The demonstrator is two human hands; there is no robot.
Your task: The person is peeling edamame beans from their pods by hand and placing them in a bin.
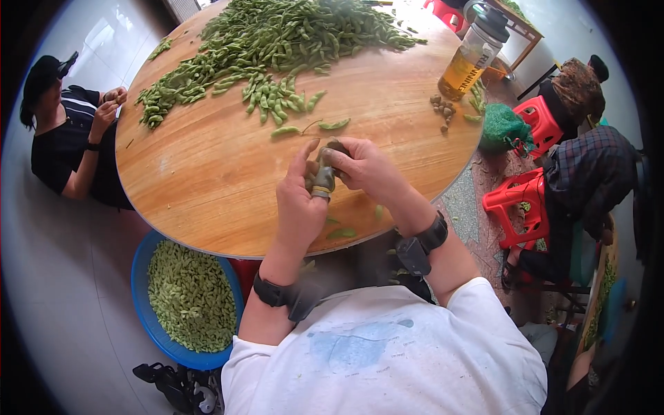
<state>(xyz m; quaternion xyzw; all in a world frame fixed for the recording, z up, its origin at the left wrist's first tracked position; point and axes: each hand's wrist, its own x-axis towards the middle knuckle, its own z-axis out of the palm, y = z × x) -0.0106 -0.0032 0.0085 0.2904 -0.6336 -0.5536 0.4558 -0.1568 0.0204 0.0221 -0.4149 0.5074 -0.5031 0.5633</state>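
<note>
Above the near part of the round wooden table [214, 187], my two hands meet with bent fingers. My left hand [303, 200] has a dark grey finger cover [324, 181] on its thumb, with a pale band around its base. The closed fingers of my right hand [370, 169] pinch at the left fingertips, next to a dark patch by the cover's tip. Whatever lies between the fingers is too small and hidden to name. Just beyond them are two green soybean pods [335, 124]. A large heap of pods [297, 34] covers the table's far side.
A bottle of amber drink [470, 59] stands at the right, beside small brown lumps [443, 111]. Below the table's left edge sits a blue basin [143, 283] of shelled beans. Another person [76, 131] works at the left. Red stools [515, 207] and seated people are at the right.
</note>
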